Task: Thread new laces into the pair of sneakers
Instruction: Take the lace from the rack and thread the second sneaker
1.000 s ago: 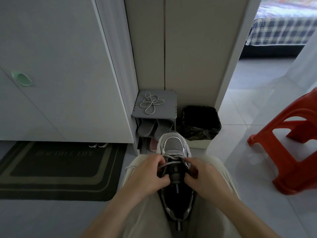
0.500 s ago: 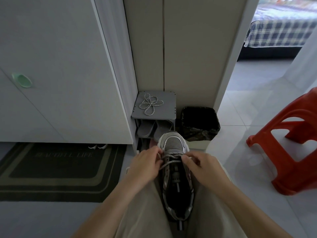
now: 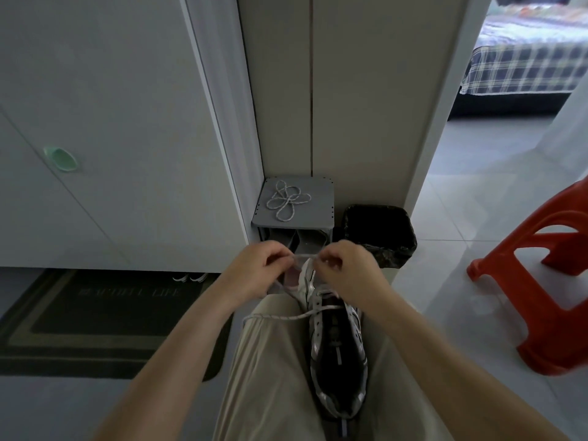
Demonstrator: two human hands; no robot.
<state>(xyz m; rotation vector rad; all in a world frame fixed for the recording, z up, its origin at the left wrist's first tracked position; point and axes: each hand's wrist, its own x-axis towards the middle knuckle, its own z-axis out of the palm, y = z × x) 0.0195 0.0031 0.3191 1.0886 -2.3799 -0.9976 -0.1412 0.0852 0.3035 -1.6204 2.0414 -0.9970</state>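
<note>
The left grip (image 3: 257,268) and right grip (image 3: 345,268) are raised side by side, nearly touching. Each pinches the same lace (image 3: 280,318) between thumb and curled fingers, so a short stretch runs taut between them. From the left grip the lace drops toward the person, lies across the left leg of the beige trousers (image 3: 270,370), and enters the eyelets on the left side of the sneaker (image 3: 337,345). Which eyelets it passes through cannot be told.

The sneaker lies just below and behind the grips, wedged between the thighs. Its toe points away, partly hidden under the right grip, and its dark opening faces up.

Straight beyond the grips a low grey rack (image 3: 318,198) stands in the corner against a beige wall (image 3: 366,106). A second lace (image 3: 288,202) is looped loosely on its top.

Beyond and right of the right grip sits a black bin (image 3: 378,230) with a dark liner. Further right a red stool (image 3: 541,281) stands on the pale tiled floor (image 3: 445,243).

Left of the left grip a white door (image 3: 111,122) carries a pale green knob (image 3: 60,159). A dark bordered mat (image 3: 95,316) lies on the floor below it.

Far beyond the right grip, through the opening, is a bed (image 3: 525,68) with a plaid cover.
</note>
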